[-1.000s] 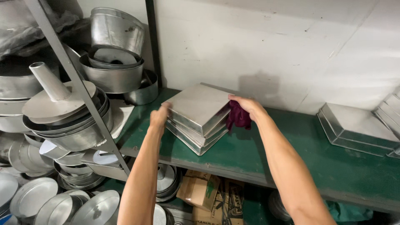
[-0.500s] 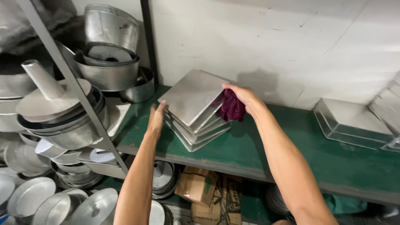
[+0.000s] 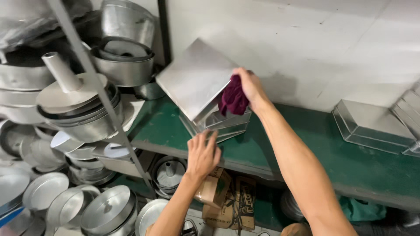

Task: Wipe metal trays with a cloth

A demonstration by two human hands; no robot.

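Head view shows my right hand [image 3: 249, 85] gripping the top square metal pan [image 3: 194, 76] by its right edge, a dark red cloth [image 3: 233, 97] bunched between my fingers and the pan's rim. My fingers are closed tight on both the cloth and the pan. The pan is tilted up steeply, its flat underside facing me, its lower corner just over the stack of square pans [image 3: 223, 124] that sits on the green shelf [image 3: 341, 161]. My left hand [image 3: 202, 153] hovers in front of that stack, just below the shelf's front edge, fingers spread apart and holding nothing. Well to the right of the stack, on the same shelf, lies another upturned rectangular pan [image 3: 372, 124] against the white wall [image 3: 306, 39]. Left of the stack, past a slanted grey metal post [image 3: 94, 83], round cake tins [image 3: 124, 65] and a tube pan with its funnel sticking up [image 3: 70, 91] are piled high. Below the stack, under the shelf, I see cardboard boxes [image 3: 227, 196] and more round pans [image 3: 105, 209] on the floor
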